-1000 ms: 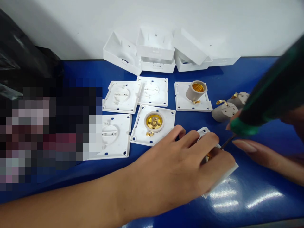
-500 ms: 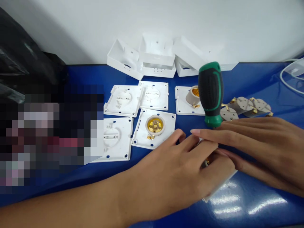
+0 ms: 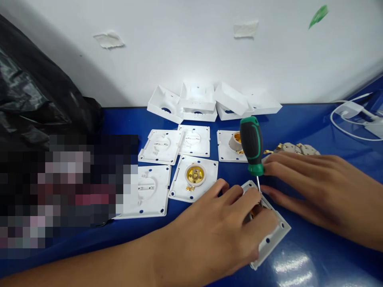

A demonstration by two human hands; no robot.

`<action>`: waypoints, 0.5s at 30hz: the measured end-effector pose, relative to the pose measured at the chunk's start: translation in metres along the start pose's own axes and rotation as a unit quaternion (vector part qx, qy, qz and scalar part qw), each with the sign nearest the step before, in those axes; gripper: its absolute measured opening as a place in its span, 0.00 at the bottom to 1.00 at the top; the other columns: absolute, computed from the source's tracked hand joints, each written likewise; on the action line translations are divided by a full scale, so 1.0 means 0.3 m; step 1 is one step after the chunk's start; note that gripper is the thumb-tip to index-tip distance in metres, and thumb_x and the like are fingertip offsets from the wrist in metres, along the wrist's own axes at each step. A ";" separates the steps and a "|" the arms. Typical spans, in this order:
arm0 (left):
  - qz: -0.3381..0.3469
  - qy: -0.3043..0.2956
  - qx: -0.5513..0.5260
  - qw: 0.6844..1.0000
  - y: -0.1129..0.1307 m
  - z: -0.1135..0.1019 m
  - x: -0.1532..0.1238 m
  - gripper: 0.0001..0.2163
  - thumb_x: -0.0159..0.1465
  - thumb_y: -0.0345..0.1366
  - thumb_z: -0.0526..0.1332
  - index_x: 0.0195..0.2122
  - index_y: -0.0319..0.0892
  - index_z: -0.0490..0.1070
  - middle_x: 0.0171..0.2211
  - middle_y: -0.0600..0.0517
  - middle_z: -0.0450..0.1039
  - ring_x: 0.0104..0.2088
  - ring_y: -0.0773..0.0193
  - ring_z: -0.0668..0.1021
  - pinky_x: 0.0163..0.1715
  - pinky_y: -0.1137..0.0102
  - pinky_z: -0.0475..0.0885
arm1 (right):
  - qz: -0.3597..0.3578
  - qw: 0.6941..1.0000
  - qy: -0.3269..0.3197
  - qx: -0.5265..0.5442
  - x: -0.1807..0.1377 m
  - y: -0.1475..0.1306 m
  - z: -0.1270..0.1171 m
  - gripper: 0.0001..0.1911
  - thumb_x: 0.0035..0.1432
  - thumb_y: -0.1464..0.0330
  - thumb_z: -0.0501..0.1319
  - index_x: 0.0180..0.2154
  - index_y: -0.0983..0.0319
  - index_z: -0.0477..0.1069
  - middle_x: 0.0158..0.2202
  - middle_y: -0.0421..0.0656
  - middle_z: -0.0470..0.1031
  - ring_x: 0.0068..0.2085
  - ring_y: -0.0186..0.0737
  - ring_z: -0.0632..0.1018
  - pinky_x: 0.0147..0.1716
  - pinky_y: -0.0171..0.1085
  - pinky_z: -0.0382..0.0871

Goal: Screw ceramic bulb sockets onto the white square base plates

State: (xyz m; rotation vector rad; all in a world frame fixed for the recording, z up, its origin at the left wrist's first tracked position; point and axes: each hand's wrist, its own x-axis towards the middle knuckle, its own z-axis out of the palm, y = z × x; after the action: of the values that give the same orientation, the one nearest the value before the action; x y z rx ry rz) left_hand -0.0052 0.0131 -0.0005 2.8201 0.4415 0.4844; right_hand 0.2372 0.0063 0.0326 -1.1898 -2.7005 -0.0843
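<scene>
My left hand [image 3: 227,227] is closed round a lamp socket on a white square plate [image 3: 272,235]; the fingers hide most of the socket, with a little brass showing. A screwdriver [image 3: 251,145] with a black and green handle stands almost upright, its shaft reaching down between those fingers. My right hand [image 3: 317,191] is just right of the screwdriver, thumb and fingers apart, not wrapped round the handle. Behind the right hand lie several grey round sockets [image 3: 308,150] with brass tabs, partly covered.
Several white plates [image 3: 154,207] lie left of my hands. One bears a brass-lined socket [image 3: 195,175], another an upright socket [image 3: 235,140]. White boxes [image 3: 199,95] line the wall. A black plastic bag [image 3: 26,87] is at left, a white cable [image 3: 335,119] at right.
The view has tilted up, showing more wall. My right hand has drawn back from the left hand and spread apart, uncovering the plate and screwdriver shaft. The left hand keeps its hold.
</scene>
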 end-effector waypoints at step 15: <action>-0.006 -0.005 0.017 1.000 0.007 -0.007 0.001 0.07 0.71 0.35 0.63 0.47 0.40 0.70 0.44 0.49 0.71 0.41 0.56 0.76 0.44 0.60 0.69 | -0.007 0.995 -0.019 -0.098 -0.003 0.001 -0.002 0.17 0.75 0.64 0.46 0.54 0.58 0.70 0.50 0.51 0.77 0.40 0.51 0.85 0.34 0.48 0.81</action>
State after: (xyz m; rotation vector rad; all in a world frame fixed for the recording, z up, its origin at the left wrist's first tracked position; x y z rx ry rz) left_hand -0.0052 0.0117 0.0020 2.8496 0.4680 0.4651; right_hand 0.2381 0.0058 0.0330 -1.2359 -2.7872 -0.3391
